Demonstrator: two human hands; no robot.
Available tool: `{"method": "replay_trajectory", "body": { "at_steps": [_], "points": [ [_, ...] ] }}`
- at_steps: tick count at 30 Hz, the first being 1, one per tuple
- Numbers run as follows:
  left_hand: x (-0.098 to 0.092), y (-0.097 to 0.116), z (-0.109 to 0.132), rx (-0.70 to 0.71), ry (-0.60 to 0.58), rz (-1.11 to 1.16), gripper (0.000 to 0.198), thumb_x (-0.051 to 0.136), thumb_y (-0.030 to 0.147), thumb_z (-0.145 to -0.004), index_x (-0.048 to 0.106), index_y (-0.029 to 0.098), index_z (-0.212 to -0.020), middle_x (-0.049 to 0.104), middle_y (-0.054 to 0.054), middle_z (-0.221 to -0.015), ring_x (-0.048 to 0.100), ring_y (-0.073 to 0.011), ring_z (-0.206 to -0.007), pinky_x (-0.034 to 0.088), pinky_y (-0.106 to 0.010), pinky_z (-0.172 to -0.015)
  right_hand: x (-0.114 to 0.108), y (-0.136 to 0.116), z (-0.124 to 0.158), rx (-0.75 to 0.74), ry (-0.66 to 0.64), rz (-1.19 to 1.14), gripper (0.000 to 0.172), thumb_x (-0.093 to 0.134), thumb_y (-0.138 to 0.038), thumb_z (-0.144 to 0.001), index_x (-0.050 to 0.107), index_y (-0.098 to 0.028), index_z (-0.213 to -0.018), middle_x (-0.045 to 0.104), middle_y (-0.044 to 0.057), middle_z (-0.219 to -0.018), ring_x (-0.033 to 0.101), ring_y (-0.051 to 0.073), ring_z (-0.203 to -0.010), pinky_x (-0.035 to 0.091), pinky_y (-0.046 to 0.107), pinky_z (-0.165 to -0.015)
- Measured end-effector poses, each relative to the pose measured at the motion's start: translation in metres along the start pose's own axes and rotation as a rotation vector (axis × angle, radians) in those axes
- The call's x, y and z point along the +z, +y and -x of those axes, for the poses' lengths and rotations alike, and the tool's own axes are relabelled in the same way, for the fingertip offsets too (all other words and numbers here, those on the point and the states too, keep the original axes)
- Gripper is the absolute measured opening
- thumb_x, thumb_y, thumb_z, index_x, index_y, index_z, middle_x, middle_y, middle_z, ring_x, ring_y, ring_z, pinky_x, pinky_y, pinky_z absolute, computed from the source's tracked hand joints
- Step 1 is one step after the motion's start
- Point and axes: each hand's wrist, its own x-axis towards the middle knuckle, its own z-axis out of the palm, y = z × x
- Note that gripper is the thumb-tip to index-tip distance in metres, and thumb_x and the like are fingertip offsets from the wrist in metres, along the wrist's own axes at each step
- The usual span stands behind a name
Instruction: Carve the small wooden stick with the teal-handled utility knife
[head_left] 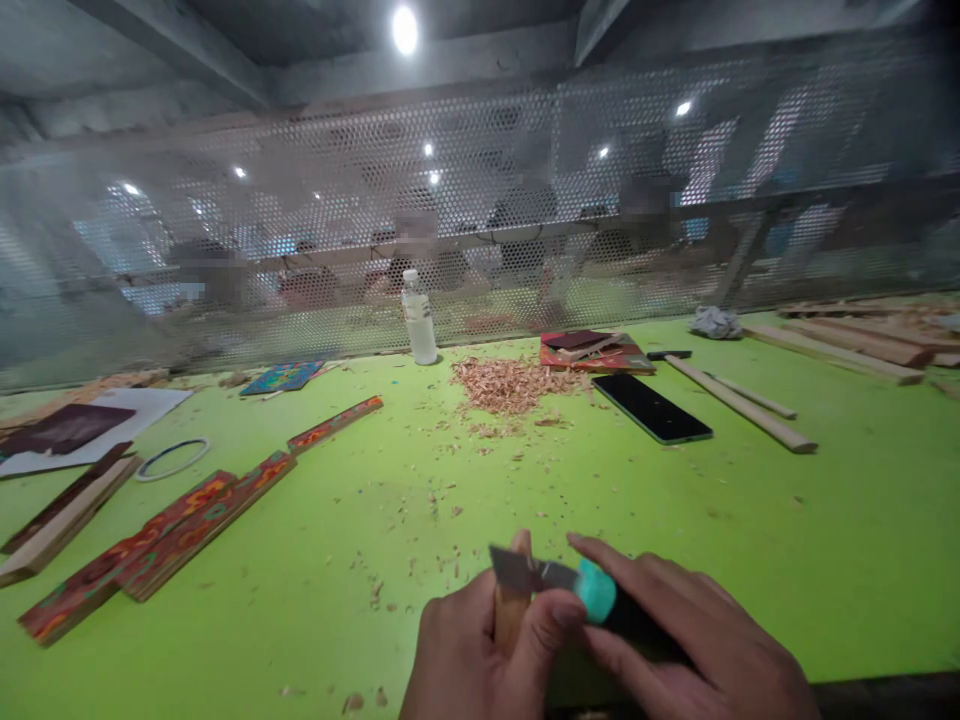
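My left hand point(480, 650) is closed around a small wooden piece point(510, 617), whose tip sticks up past the fingers. A utility knife point(596, 590) with a dark handle and a teal collar is in my right hand point(690, 630), its fingers wrapped over the handle. The knife's grey blade point(511, 570) lies across the wood near its upper end. My left thumb presses close to the knife's neck, below the blade. The lower part of the wooden piece is hidden by my left hand, and most of the handle by my right.
Wood shavings point(514, 387) are heaped mid-table, near a water bottle point(418, 318). A phone point(651, 408) and a hammer point(739, 403) lie right. Painted wood strips point(206, 525) and a ring point(174, 458) lie left. A perforated metal screen point(360, 210) borders the green table point(315, 600).
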Motion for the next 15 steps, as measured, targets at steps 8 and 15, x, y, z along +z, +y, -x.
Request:
{"method": "replay_trajectory", "body": {
  "at_steps": [8,15],
  "points": [
    [-0.0059,0.0023,-0.0004,0.007,-0.083,-0.011,0.045,0.058,0.065,-0.090,0.048,0.023,-0.078,0.039,0.005,-0.069,0.034,-0.0158,-0.068,0.027,-0.031,-0.063,0.0068,-0.0049,-0.0024,0.246,0.116,-0.025,0.051,0.053,-0.070,-0.100,0.078,-0.032,-0.123,0.084,0.003,-0.116,0.082,0.026,-0.099,0.065,0.030,-0.077],
    [-0.0098,-0.0051,-0.0002,0.030,-0.189,0.210,0.050,0.063,0.071,-0.089,0.059,0.020,-0.091,0.045,0.004,-0.075,0.040,-0.0161,-0.071,0.035,-0.028,-0.066,-0.0010,0.0017,-0.0047,0.041,0.049,0.081,0.036,0.062,-0.057,-0.100,0.077,-0.029,-0.117,0.086,0.001,-0.105,0.084,0.024,-0.085,0.067,0.032,-0.068]
  ]
}}
